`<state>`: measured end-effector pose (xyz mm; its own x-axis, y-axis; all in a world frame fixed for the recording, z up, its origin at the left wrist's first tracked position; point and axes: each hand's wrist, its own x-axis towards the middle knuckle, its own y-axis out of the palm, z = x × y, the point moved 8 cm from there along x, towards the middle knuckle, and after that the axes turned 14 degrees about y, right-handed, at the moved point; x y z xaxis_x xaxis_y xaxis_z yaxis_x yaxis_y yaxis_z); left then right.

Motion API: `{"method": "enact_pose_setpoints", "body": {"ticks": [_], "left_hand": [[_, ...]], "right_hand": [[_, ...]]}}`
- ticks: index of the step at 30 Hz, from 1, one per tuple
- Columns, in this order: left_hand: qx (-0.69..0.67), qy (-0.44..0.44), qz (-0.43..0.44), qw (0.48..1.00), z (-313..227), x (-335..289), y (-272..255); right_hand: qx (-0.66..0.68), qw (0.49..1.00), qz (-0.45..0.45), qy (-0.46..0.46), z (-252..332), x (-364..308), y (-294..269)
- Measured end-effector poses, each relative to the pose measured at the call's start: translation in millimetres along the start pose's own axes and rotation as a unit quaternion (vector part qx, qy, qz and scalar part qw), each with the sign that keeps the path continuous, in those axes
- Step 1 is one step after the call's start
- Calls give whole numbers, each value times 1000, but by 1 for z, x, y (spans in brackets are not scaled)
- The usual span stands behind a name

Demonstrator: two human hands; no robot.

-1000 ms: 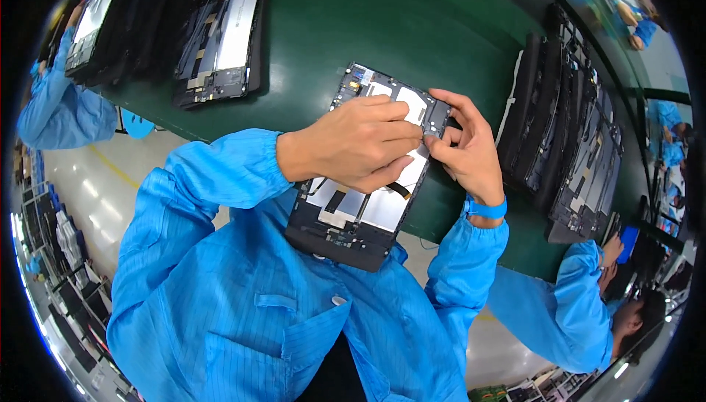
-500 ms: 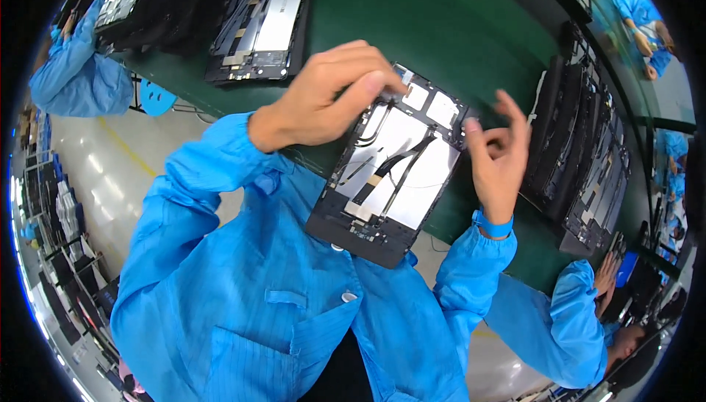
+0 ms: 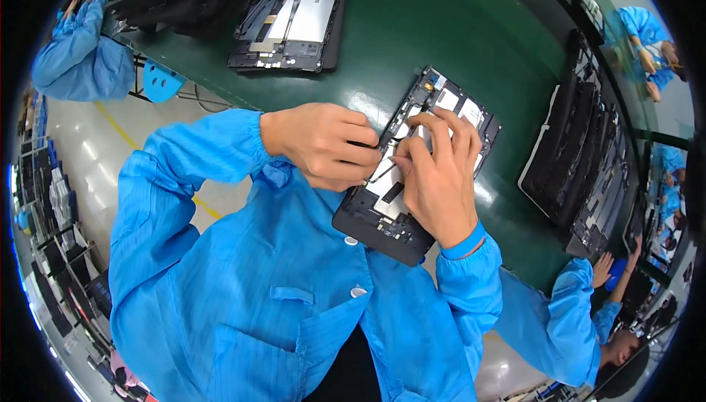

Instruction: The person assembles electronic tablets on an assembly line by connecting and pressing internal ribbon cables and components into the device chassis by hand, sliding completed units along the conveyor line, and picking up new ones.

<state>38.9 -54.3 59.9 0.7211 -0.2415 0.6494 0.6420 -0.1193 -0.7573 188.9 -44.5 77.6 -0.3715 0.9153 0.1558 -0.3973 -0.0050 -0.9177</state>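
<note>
An opened tablet (image 3: 386, 233), its silver battery and dark circuit parts bare, lies slanted at the table's near edge, its lower end over my lap. My left hand (image 3: 323, 145) is closed at the tablet's left edge, fingers curled under; what its fingertips grip is hidden. Over the middle of the battery, my right hand (image 3: 445, 174) has thumb and forefinger pinched together. A thin black cable (image 3: 382, 172) runs close to those fingertips; whether they hold it I cannot tell.
Opened tablets lie in a stack (image 3: 294, 27) at the far left of the green table (image 3: 441, 20). Another row of dark tablets (image 3: 581, 145) leans on the right. A co-worker's blue sleeve (image 3: 566, 306) is at the lower right. Another person (image 3: 81, 56) sits at the far left.
My right hand has come left from beside the tablet onto its battery. My left hand has moved down from the tablet's upper end to its left edge.
</note>
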Motion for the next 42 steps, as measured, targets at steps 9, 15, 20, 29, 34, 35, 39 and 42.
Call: {"method": "enact_pose_setpoints", "body": {"ticks": [9, 15, 20, 29, 34, 35, 39, 42], "left_hand": [[-6, 57, -32, 998, 5, -6, 6], [-3, 56, -8, 998, 20, -8, 1], [-27, 58, -32, 997, 8, -16, 1], [-45, 73, -24, 996, 7, -17, 5], [-45, 75, -29, 996, 8, -14, 4], [-45, 76, -28, 996, 9, -12, 4], [-49, 80, -27, 995, 12, -9, 6], [-54, 89, -36, 994, 14, -8, 8]], "right_hand": [[-158, 978, -129, -48, 3, 8, 3], [-94, 991, -95, -32, -14, 16, -2], [14, 998, -66, -8, -27, 9, -17], [11, 996, -89, -10, -33, 10, -12], [-9, 996, -91, -18, -29, 16, -5], [-9, 996, -92, -18, -28, 17, -6], [-21, 995, -91, -24, -25, 20, -7], [-19, 995, -97, -27, -27, 19, -5]]}}
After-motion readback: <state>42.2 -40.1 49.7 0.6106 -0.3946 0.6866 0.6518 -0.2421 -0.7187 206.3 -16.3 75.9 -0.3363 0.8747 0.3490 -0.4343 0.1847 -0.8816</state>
